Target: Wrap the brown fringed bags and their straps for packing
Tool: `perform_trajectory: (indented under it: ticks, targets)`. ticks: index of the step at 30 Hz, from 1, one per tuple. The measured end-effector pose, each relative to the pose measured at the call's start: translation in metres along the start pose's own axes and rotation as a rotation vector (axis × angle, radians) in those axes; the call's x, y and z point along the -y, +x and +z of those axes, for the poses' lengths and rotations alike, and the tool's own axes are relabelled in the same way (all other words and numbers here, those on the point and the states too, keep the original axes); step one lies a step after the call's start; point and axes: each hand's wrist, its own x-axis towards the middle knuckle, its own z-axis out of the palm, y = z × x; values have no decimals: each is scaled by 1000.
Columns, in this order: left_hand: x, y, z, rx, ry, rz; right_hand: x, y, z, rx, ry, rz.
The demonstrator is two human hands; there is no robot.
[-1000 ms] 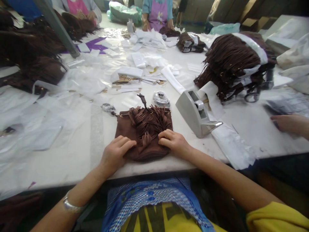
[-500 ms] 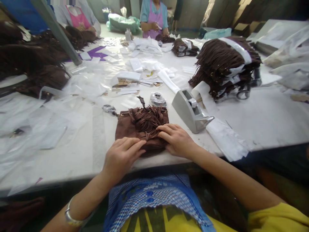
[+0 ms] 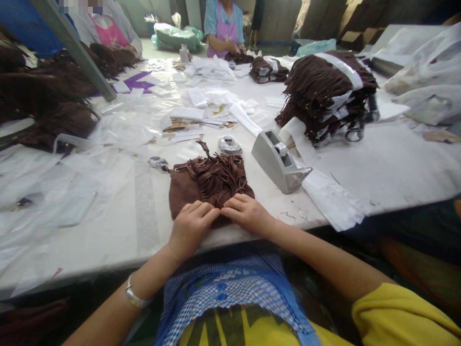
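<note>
A brown fringed bag (image 3: pixel 185 185) lies flat at the table's front edge, its fringe spread over the middle and right. My left hand (image 3: pixel 192 223) and my right hand (image 3: pixel 247 212) meet at its near edge, fingertips almost touching. Both have their fingers together and closed on that edge; the thumbs are mostly hidden. Beyond the bag's top rests a plastic-wrapped coil (image 3: pixel 230 145), and a second wrapped piece (image 3: pixel 158 163) sticks out at its upper left corner. A dark strap end (image 3: pixel 204 148) rises from the top.
To the right stands a grey tape dispenser (image 3: pixel 277 161) beside white sheets (image 3: pixel 333 202). Behind it is a banded stack of fringed bags (image 3: pixel 324 91). Clear plastic bags (image 3: pixel 68 192) cover the left side. Two co-workers sit across the table, one in a purple apron (image 3: pixel 226 33).
My right hand has moved from the fringe on the bag's right side down to the near edge, beside my left hand. The view has shifted slightly.
</note>
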Motion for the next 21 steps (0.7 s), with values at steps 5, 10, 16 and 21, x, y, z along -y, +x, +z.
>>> perform_trajectory:
  ticks: [5, 10, 16, 21]
  targets:
    - [3, -11, -6, 122, -148, 5, -1, -27, -9, -25, 103, -35]
    - [2, -24, -7, 111, -138, 51, 8, -46, -16, -86, -42, -25]
    - [-1, -22, 0, 36, 24, 199, 18, -29, -21, -41, -134, 10]
    - [-21, -35, -1, -34, -42, 205, 32, -24, -24, 14, -29, 15]
